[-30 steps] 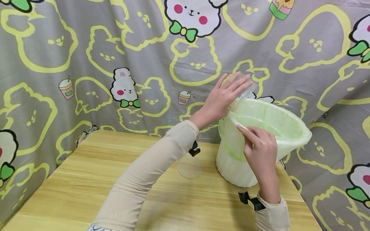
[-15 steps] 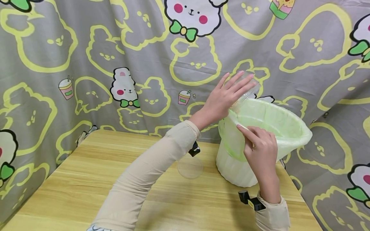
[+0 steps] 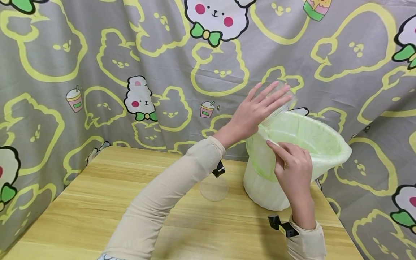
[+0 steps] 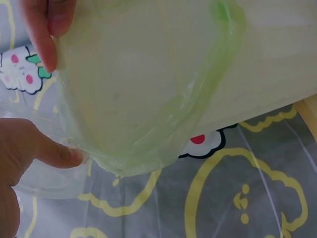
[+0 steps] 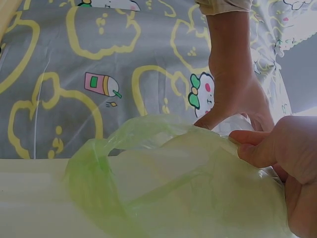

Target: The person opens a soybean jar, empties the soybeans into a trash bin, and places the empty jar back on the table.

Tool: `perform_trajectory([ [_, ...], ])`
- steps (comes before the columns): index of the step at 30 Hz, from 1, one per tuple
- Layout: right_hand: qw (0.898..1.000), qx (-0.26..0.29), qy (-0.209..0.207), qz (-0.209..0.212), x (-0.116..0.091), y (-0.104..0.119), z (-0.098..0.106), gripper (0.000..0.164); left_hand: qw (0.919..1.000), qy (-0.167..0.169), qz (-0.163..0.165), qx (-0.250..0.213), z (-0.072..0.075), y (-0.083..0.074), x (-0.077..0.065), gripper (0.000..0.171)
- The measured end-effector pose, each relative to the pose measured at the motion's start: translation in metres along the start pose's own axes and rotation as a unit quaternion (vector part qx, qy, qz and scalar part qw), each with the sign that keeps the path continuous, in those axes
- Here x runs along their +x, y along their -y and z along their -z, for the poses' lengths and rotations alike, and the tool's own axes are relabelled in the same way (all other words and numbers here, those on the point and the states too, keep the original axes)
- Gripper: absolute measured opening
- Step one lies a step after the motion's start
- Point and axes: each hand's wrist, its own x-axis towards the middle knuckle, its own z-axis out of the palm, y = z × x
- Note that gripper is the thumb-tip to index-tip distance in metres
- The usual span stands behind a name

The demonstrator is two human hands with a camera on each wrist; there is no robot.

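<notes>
My left hand (image 3: 251,113) holds a clear plastic tub (image 3: 287,101), its fingers spread over the outside. The thumb bears on the tub near its rim in the left wrist view, where the tub (image 4: 52,186) shows at lower left. The tub is tipped mouth down over the left rim of a white waste bin (image 3: 260,195). A pale green bin liner (image 3: 264,162) is folded over that rim. My right hand (image 3: 294,168) pinches the lined rim on the near side; in the right wrist view thumb and forefinger close on the liner (image 5: 198,183).
A round clear lid (image 3: 213,188) lies on the wooden table (image 3: 97,202), left of the bin. The bin stands near the table's right edge. A grey patterned curtain (image 3: 175,65) hangs close behind. Small black cameras are strapped at both wrists.
My left hand has shifted slightly right and tipped the tub further over the bin. Tan bits seen inside the tub earlier no longer show there. The right hand stays put.
</notes>
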Motion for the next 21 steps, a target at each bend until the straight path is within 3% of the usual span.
perform_trajectory([
  [19, 1.0, -0.005, 0.003, 0.001, 0.0001, -0.0003, 0.0001, 0.033, 0.9989, -0.01, -0.031, 0.034, -0.0035, -0.0048, 0.0005, 0.088],
  [21, 1.0, -0.004, 0.001, 0.001, 0.0, -0.0004, -0.0002, 0.033, 0.9986, -0.024, -0.028, 0.038, -0.004, -0.0047, 0.0008, 0.087],
])
